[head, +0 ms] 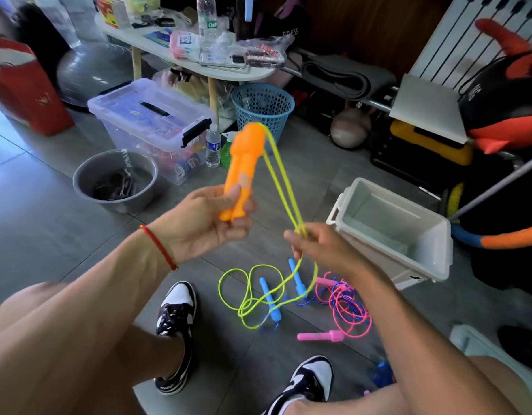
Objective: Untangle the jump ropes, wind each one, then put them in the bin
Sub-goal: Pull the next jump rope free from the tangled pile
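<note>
Left hand [209, 223] curled round both orange handles [242, 169], held side by side and pointing up. Right hand [315, 245] pinching the two yellow cord [284, 190] strands just below, fingers closed on them. From that pinch, dropping to the floor and lying there in loose loops across the blue handles [270, 298]. Blue cord [353, 307] and pink cord [345, 319] heaped together to the right, one pink handle [320, 336] lying apart in front of the heap. White bin [390, 232] open on the floor just right of the right hand, nothing visible inside.

Probably light and limp, that cord: thin, smooth plastic, likely slippery, springy enough to uncoil if let go. Handles rigid and easy to clasp, so best as the anchor; winding likely goes well round the paired handles, with the free strand fed through pinching fingers under slight tension. Risk of dragging the blue handles along if pulled hard while the yellow loops lie over them.

Hard to tell whether yellow is merely laid over blue or actually knotted with it. Blue and pink clearly intermixed, extent of the tangle unreadable. Second pink handle only partly seen near the right wrist, behind the arm. Handles and hands blurred. A blue object [383, 373] near the right knee, cut off by the leg, unidentifiable.
</note>
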The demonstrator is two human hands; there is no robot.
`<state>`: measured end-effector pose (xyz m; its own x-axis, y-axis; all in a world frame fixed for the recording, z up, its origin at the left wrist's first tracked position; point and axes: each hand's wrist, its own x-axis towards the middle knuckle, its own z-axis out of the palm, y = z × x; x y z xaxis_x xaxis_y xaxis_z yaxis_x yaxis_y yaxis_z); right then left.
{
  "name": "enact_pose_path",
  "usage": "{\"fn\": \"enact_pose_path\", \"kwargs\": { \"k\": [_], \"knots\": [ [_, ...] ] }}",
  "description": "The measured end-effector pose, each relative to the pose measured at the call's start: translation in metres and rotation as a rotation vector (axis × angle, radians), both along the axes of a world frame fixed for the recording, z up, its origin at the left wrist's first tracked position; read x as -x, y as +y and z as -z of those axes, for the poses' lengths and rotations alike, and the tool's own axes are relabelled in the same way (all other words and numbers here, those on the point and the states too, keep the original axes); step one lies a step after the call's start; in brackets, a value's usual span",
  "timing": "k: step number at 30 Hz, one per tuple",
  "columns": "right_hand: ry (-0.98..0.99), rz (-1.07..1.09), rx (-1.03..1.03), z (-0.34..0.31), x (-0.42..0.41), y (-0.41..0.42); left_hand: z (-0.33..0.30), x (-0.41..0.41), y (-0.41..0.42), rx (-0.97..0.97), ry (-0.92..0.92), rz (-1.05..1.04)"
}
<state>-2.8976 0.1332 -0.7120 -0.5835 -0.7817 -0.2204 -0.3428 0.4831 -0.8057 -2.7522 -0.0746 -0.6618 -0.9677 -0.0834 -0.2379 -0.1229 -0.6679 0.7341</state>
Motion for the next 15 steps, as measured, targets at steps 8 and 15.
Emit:
{"fn": "enact_pose_path", "kwargs": {
  "k": [8, 15],
  "knots": [
    [0.228, -0.081, 0.023, 0.004, -0.031, -0.018, 0.017, 0.007, 0.016, -0.004, -0.261, -0.136],
    [0.185, -0.143, 0.053, -0.010, -0.038, -0.031, -0.003, 0.011, 0.007, -0.172, -0.107, -0.158]
  ]
}}
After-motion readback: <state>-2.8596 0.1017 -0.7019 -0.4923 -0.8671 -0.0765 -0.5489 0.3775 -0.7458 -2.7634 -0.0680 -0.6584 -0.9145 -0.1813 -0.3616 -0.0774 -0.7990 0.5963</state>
